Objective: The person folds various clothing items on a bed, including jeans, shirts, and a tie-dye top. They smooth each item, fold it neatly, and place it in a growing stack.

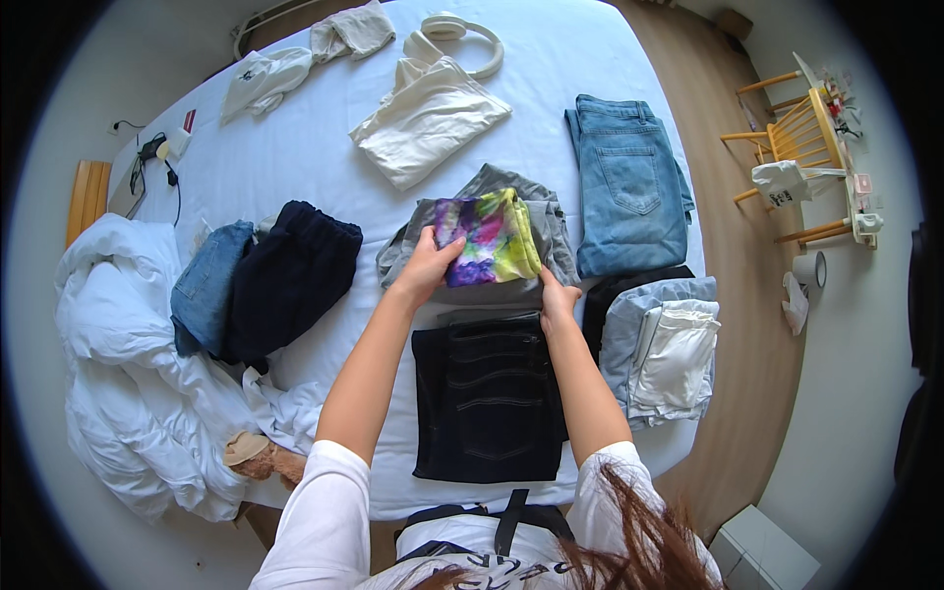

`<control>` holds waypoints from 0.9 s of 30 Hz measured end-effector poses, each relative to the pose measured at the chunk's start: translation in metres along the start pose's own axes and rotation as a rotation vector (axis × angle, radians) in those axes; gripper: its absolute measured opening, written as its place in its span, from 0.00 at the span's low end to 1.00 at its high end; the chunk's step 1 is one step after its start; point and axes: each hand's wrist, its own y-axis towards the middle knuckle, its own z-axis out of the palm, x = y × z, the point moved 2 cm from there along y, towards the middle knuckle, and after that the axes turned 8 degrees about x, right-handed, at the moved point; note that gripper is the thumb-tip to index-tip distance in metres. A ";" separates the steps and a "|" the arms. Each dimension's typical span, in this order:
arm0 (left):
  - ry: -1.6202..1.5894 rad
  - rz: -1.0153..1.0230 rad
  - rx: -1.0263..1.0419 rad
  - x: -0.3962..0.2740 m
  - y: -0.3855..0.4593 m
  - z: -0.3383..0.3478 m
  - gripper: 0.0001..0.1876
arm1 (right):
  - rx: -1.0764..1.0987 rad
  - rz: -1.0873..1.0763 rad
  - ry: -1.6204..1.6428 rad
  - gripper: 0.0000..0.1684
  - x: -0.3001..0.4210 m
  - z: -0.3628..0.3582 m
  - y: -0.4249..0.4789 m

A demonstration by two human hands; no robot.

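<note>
A folded tie-dye cloth (pixel 487 236) in purple, pink and yellow-green lies between my hands, over a grey garment (pixel 557 221). My left hand (pixel 430 267) grips its left edge, thumb on top. At its lower right corner is my right hand (pixel 557 296), its fingers partly hidden behind the cloth. Nearer to me lie folded dark jeans (pixel 490 413). Folded light blue jeans (pixel 627 184) are on the right, with a stack of folded clothes topped by a white one (pixel 675 354) below them. A cream garment (pixel 435 122) lies beyond the grey one.
Dark navy trousers (pixel 291 280) and blue denim (pixel 210 287) lie at left, beside a rumpled white duvet (pixel 140 354) and a plush toy (pixel 265 457). White headphones (pixel 494 55), two pale garments and cables are farther off. A wooden chair (pixel 807 133) stands past the bed's right edge.
</note>
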 end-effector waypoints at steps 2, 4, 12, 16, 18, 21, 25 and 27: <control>0.719 0.156 -0.446 0.015 0.010 0.002 0.26 | -0.060 -0.218 -0.181 0.47 0.033 -0.008 -0.036; 1.212 0.420 -0.762 0.007 0.002 0.029 0.31 | -0.110 -0.520 -0.252 0.41 0.040 -0.015 -0.046; 1.640 0.319 -0.214 0.057 0.037 0.052 0.27 | 0.199 -0.769 -0.237 0.30 0.041 -0.027 -0.131; 1.485 0.521 -0.255 0.041 0.026 0.049 0.25 | 0.434 -0.604 -0.050 0.23 0.018 -0.053 -0.160; 1.243 0.717 -0.474 0.025 0.029 0.033 0.23 | 0.458 -0.531 -0.024 0.21 0.006 -0.074 -0.169; 0.649 0.602 -0.886 0.005 0.076 -0.028 0.28 | 0.413 -0.487 -0.036 0.19 -0.009 -0.107 -0.174; -0.287 0.230 -0.527 -0.004 0.132 -0.113 0.34 | 0.395 -0.418 -0.054 0.18 -0.010 -0.140 -0.169; -0.400 0.188 -0.453 -0.014 0.140 -0.111 0.30 | 0.343 -0.392 -0.053 0.17 -0.007 -0.149 -0.165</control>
